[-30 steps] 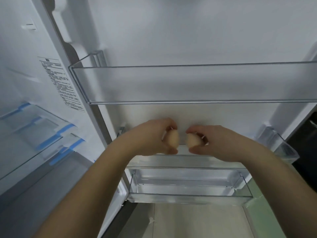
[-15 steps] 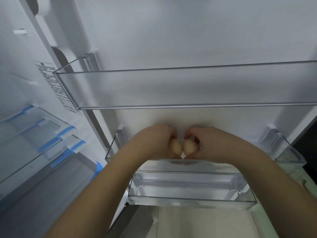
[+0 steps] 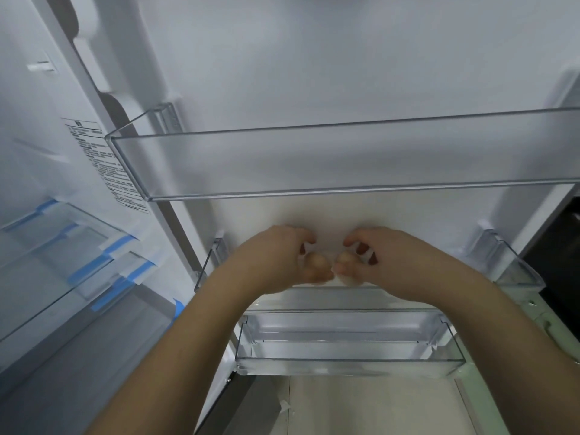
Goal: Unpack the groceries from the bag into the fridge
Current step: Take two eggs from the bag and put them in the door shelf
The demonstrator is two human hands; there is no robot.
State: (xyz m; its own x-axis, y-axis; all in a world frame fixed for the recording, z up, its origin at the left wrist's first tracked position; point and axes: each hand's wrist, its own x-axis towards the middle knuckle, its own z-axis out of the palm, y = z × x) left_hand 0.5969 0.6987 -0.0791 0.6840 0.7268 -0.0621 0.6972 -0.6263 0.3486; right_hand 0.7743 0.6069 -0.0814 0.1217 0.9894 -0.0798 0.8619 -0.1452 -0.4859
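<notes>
While reaching into the middle of the frame against the white inner face of the open fridge door: two bare hands side by side over the middle clear plastic door shelf. Left hand curled round a pale tan egg, fingers arched over the top, thumb below. Right hand curled the same way round a second pale tan egg, partly hidden behind the fingertips. Eggs just beside each other, close enough that a gap cannot be made out; whether either rests on the shelf floor cannot be told. Forearms running down to the lower edge of the frame.

Above the hands, across the centre: a long clear plastic upper door shelf. Below the hands, lower centre: a clear plastic bottom door shelf. At left of the frame: the fridge interior with glass shelves edged in strips of blue tape, and a white printed label on the side wall. Pale floor at the bottom.
</notes>
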